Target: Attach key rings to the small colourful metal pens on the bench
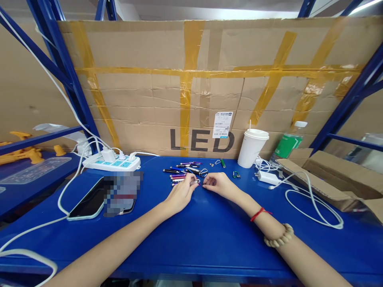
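My left hand (pixel 181 195) rests on the blue table (pixel 191 231), its fingers pinched on a small silver pen-like stick (pixel 194 183). My right hand (pixel 217 184) lies just to the right of it with the fingers curled in a pinch; what they hold is too small to see. Both hands nearly meet at the near edge of a pile of several small coloured pen-like sticks (pixel 182 172). A few small carabiner clips (pixel 235 174) lie loose just beyond my right hand.
A white power strip (pixel 112 162) with chargers sits at the back left, a phone (pixel 89 201) in front of it. A white paper cup (pixel 252 147), a green bottle (pixel 289 143), a white charger with cable (pixel 311 199) and an open cardboard box (pixel 332 179) stand right. A taped cardboard wall (pixel 209 87) closes the back.
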Motion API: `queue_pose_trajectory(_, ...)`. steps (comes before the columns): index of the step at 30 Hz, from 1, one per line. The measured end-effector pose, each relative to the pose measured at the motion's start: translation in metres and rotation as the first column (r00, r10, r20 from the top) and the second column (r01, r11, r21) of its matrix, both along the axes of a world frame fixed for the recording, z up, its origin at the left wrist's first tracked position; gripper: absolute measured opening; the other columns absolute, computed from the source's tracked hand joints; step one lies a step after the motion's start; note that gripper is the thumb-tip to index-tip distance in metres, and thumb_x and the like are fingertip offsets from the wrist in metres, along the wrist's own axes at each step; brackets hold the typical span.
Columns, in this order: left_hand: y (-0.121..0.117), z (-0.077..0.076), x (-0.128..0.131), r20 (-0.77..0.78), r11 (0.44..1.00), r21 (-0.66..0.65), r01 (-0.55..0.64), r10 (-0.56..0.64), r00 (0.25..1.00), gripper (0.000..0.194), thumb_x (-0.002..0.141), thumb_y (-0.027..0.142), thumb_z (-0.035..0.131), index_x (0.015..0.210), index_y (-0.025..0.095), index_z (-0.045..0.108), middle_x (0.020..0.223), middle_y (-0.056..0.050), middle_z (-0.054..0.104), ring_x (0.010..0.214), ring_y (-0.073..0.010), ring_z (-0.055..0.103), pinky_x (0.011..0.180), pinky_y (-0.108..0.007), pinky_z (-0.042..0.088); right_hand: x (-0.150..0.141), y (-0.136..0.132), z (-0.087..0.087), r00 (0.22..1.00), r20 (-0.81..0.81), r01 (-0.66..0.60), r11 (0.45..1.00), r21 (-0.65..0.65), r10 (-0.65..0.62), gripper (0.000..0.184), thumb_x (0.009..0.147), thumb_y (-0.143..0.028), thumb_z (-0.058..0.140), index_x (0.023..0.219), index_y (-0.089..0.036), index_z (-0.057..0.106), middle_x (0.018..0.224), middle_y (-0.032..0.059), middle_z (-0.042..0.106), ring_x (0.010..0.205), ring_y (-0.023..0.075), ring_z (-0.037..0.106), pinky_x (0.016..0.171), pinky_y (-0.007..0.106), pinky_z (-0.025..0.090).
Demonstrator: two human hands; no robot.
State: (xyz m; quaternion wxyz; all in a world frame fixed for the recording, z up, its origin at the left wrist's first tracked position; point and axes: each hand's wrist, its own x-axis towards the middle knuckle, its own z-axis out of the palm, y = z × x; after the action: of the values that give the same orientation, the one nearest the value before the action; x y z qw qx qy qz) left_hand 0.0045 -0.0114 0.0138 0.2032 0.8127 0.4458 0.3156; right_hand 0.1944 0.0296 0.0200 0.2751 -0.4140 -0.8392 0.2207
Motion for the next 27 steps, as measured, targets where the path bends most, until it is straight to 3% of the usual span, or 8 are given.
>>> queue_pose_trajectory(3, 0.001, -0.001, 0.000, 0.037, 1.000, 0.021, 0.010, -0.011, 0.999, 0.013, 0.092, 0.026, 0.029, 0.103, 0.019, 0.029, 0.080, 0.000, 0.052, 0.071, -0.0147, 0.051, 0.068, -0.026, 0.037, -0.003, -0.003, 0.004, 0.991, -0.136, 0.003, 1.000, 0.011, -0.002, 0.021, 0.073, -0.027, 0.061, 0.086, -0.010, 0.063, 0.069, 0.0038, 0.062, 0.060, 0.0099, 0.055, 0.058, 0.021, 0.045)
queue_pose_trajectory(9, -0.001, 0.000, 0.001, 0.041, 0.999, 0.032, 0.020, -0.021, 0.999, 0.011, 0.092, 0.027, 0.029, 0.100, 0.020, 0.031, 0.079, 0.001, 0.051, 0.069, -0.0146, 0.051, 0.065, -0.025, 0.036, -0.007, -0.009, 0.014, 0.938, -0.325, -0.104, 0.993, 0.060, 0.118, 0.027, 0.076, -0.033, 0.059, 0.094, -0.013, 0.067, 0.085, 0.0075, 0.062, 0.074, 0.0131, 0.057, 0.065, 0.025, 0.046)
queue_pose_trajectory(14, -0.001, -0.001, 0.001, 0.040, 0.999, 0.036, 0.021, -0.023, 0.999, 0.015, 0.092, 0.027, 0.029, 0.105, 0.020, 0.033, 0.083, -0.002, 0.053, 0.074, -0.0159, 0.053, 0.065, -0.025, 0.037, -0.009, -0.014, 0.017, 0.919, -0.343, -0.177, 0.981, 0.081, 0.194, 0.025, 0.079, -0.032, 0.058, 0.095, -0.015, 0.068, 0.087, 0.0076, 0.062, 0.080, 0.0140, 0.057, 0.067, 0.025, 0.046)
queue_pose_trajectory(22, -0.001, -0.002, 0.000, 0.026, 0.998, 0.051, 0.022, -0.024, 0.999, 0.021, 0.092, 0.026, 0.030, 0.111, 0.020, 0.037, 0.085, -0.002, 0.056, 0.075, -0.0165, 0.054, 0.066, -0.025, 0.038, -0.007, -0.014, 0.017, 0.913, -0.373, -0.154, 0.987, 0.053, 0.163, 0.026, 0.073, -0.030, 0.065, 0.093, -0.014, 0.068, 0.081, 0.0059, 0.063, 0.069, 0.0111, 0.054, 0.061, 0.023, 0.044)
queue_pose_trajectory(27, -0.004, 0.001, 0.000, -0.003, 0.990, 0.127, 0.057, -0.057, 0.998, 0.026, 0.093, 0.026, 0.028, 0.114, 0.019, 0.043, 0.083, -0.003, 0.056, 0.075, -0.0156, 0.054, 0.068, -0.025, 0.039, -0.006, -0.012, 0.015, 0.887, -0.425, -0.172, 0.983, 0.063, 0.182, 0.016, 0.067, -0.024, 0.070, 0.079, -0.013, 0.069, 0.074, 0.0048, 0.064, 0.064, 0.0108, 0.055, 0.058, 0.023, 0.043)
